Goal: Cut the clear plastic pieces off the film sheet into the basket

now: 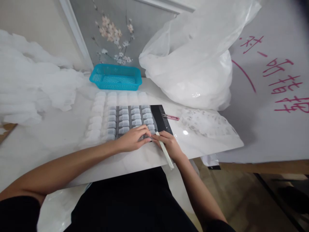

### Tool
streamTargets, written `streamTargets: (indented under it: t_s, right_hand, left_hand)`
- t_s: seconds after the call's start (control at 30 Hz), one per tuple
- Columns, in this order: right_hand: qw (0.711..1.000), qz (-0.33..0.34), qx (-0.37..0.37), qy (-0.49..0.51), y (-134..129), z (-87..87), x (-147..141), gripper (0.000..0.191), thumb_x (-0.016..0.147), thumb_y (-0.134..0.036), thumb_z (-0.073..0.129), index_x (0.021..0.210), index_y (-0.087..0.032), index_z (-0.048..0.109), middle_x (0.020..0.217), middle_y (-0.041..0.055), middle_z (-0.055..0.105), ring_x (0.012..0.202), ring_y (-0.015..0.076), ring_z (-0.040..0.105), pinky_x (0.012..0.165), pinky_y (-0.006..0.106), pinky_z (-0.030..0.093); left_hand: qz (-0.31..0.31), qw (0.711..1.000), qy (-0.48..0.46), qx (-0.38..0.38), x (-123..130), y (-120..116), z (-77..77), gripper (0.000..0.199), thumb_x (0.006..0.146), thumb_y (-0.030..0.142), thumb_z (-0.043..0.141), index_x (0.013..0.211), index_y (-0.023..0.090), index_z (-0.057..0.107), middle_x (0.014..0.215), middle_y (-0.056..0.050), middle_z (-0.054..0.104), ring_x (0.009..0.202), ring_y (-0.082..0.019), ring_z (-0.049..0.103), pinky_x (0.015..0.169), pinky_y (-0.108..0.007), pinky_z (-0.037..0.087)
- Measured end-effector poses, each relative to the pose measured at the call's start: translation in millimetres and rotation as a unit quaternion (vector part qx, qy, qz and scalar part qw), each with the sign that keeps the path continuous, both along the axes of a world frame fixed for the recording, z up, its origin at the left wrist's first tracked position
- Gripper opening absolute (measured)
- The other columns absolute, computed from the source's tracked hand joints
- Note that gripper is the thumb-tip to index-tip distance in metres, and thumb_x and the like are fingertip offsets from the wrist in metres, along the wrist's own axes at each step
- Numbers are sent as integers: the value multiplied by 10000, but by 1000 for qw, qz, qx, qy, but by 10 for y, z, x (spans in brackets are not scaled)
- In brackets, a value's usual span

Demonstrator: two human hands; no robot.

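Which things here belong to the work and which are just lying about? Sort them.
In use: left hand, right hand, moulded plastic sheet, black board, pale strip.

Lying about: pink scissors, blue basket, white bag, white pile.

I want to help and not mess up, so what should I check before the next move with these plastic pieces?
1. Left hand resting on the clear plastic tray: ok.
2. Black sheet lying flat under the tray: ok.
3. White strip firmly held by the right hand: cannot tell.
4. Pink-handled snips lying beside the black sheet: ok.
5. Blue basket upright at the far side: ok.
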State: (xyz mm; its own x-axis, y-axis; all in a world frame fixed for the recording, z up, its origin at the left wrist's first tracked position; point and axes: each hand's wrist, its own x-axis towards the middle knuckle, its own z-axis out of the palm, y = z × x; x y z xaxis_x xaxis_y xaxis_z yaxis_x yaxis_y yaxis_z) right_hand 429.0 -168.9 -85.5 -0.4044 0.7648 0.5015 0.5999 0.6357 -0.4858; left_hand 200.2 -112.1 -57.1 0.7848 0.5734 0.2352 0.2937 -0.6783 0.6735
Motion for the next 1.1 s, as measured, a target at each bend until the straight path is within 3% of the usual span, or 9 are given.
streamTargets:
  t_s: [0.2, 0.43, 0.57, 0.7, 0.87, 0.93, 1.03, 1.1]
  right_hand:
    - [1000, -4, 14, -6, -9, 6, -30, 293, 925, -227, 625, 1212, -257, 672, 961, 73, 680, 844, 202, 631, 736, 336, 553]
    - [1000, 1, 12, -8, -51, 9, -45, 294, 945, -196, 586, 1220, -260, 668, 992, 77, 691, 859, 198, 647, 742, 334, 557]
    - [998, 13, 12, -57, -73, 43, -3, 333, 961, -171, 545, 1263, -271, 645, 1014, 85, 693, 871, 210, 637, 732, 348, 542]
    - [999, 2, 35, -39, -61, 47, 67, 358, 950, -170, 557, 1276, -297, 637, 1105, 79, 701, 921, 226, 658, 746, 355, 547]
    - [999, -14, 30, -35, -50, 44, 41, 368, 939, -147, 554, 1271, -286, 633, 1055, 81, 675, 901, 217, 643, 744, 350, 545]
    - [997, -7, 27, -70, -39, 57, -1, 387, 930, -127, 536, 1276, -277, 623, 1032, 89, 646, 898, 222, 612, 757, 371, 534]
    - [992, -1, 34, -123, -14, 79, -64, 324, 911, -153, 554, 1199, -254, 664, 958, 93, 608, 845, 227, 559, 735, 384, 507]
    - [988, -1, 36, -150, 0, 88, -95, 262, 911, -193, 571, 1144, -237, 683, 939, 96, 596, 831, 230, 533, 730, 387, 489]
  left_hand:
    - [-20, 990, 7, 140, 21, -58, -87, 235, 996, 336, 458, 1116, 187, 595, 1073, -61, 604, 944, -167, 596, 815, -300, 486]
    - [-15, 979, 17, 200, 43, -67, -130, 264, 1024, 266, 370, 1017, 185, 621, 1019, -46, 632, 904, -157, 596, 800, -290, 469]
    - [-40, 988, 39, 144, 30, -57, -76, 207, 999, 246, 419, 958, 185, 613, 994, -37, 634, 867, -155, 595, 773, -286, 455]
    - [-81, 995, 29, 58, -42, -28, 0, 118, 947, 216, 514, 879, 195, 608, 948, -15, 637, 882, -156, 590, 845, -305, 445]
    - [-35, 999, -8, 3, -120, -9, 60, 71, 916, 221, 524, 905, 184, 583, 948, -28, 608, 873, -151, 584, 773, -276, 465]
    - [-15, 999, 10, 35, -114, -38, 37, 126, 904, 307, 571, 924, 182, 571, 949, -30, 605, 883, -165, 582, 779, -290, 465]
    - [9, 985, 56, 161, -72, -114, -54, 363, 886, 507, 594, 1000, 163, 571, 956, -59, 613, 884, -210, 572, 768, -336, 458]
    - [19, 961, 84, 262, -45, -157, -120, 331, 942, 469, 524, 997, 148, 583, 928, -74, 613, 845, -214, 557, 727, -341, 443]
